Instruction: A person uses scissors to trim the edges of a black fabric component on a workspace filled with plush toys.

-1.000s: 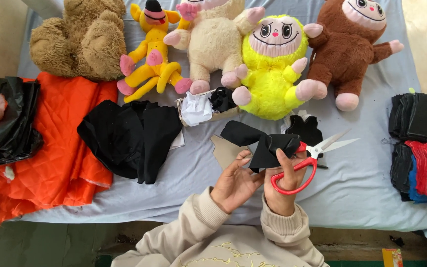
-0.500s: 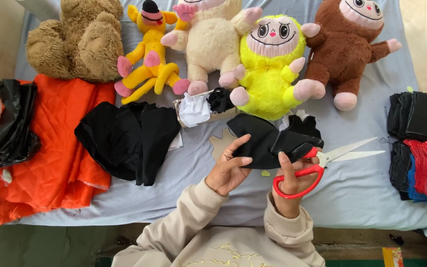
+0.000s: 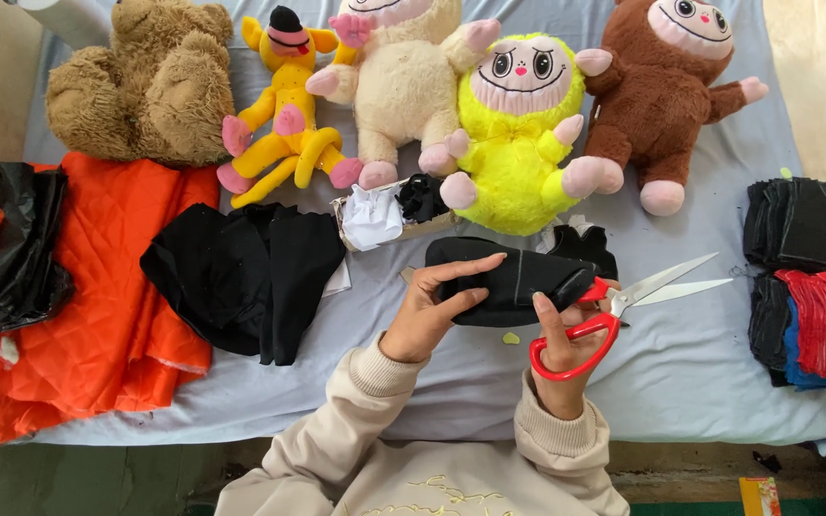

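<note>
Grey bedsheet (image 3: 681, 382) carries plush toys. Left hand (image 3: 427, 311) pinches a black felt piece (image 3: 513, 277); right hand (image 3: 566, 349) grips red-handled scissors (image 3: 623, 306), blades parted.

matt black felt-like cloth (image 3: 513, 277) in the left hand (image 3: 427, 311), soft and dull. the scissors (image 3: 623, 311) in the right hand (image 3: 566, 349) show bright, smooth metal blades and glossy red plastic handles. fuzzy plush on the yellow toy (image 3: 518, 143), shaggier pile on the brown bear (image 3: 145, 86). quilted orange fabric (image 3: 107, 287) has a slight sheen; the black plastic bag (image 3: 11, 258) shines, crinkled, on a smooth pale-blue sheet (image 3: 700, 373).
</note>
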